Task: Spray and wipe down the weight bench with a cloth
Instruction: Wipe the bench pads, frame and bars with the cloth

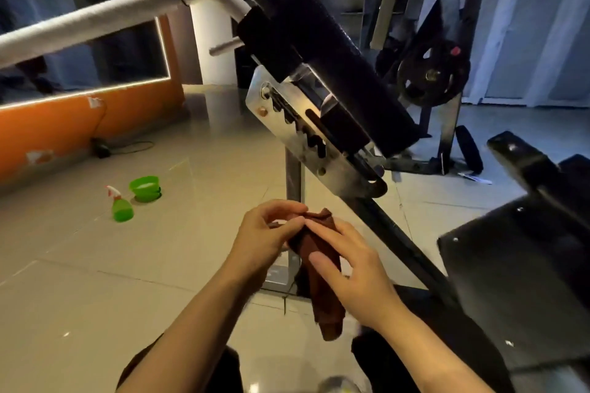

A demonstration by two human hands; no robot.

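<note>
Hands meet in the lower middle of the frame, both on a dark reddish-brown cloth (322, 271). The left hand (265, 236) has its fingers curled and pinches the cloth's upper edge between thumb and fingertips. The right hand (351, 268) lies over the cloth with its fingers fairly straight, its thumb pressed against the fabric; the rest of the cloth hangs down below the hands toward the floor (95, 281).

Just above and to the right of the hands, the weight bench (335, 51) rises at a tilt: a black padded backrest on a metal adjustment plate (306, 134) with notched slots, carried by a dark slanted frame bar. A black seat pad (517, 277) fills the lower right of the frame.

At the left middle, well apart from the hands, a green spray bottle (120, 206) with a white and red trigger stands on the tiled floor, with a green bowl (145, 189) just beside it. A white padded bar (95, 16) crosses the upper left, in front of a mirror framed in orange. A black weight plate (432, 73) hangs on a rack at the upper right.
</note>
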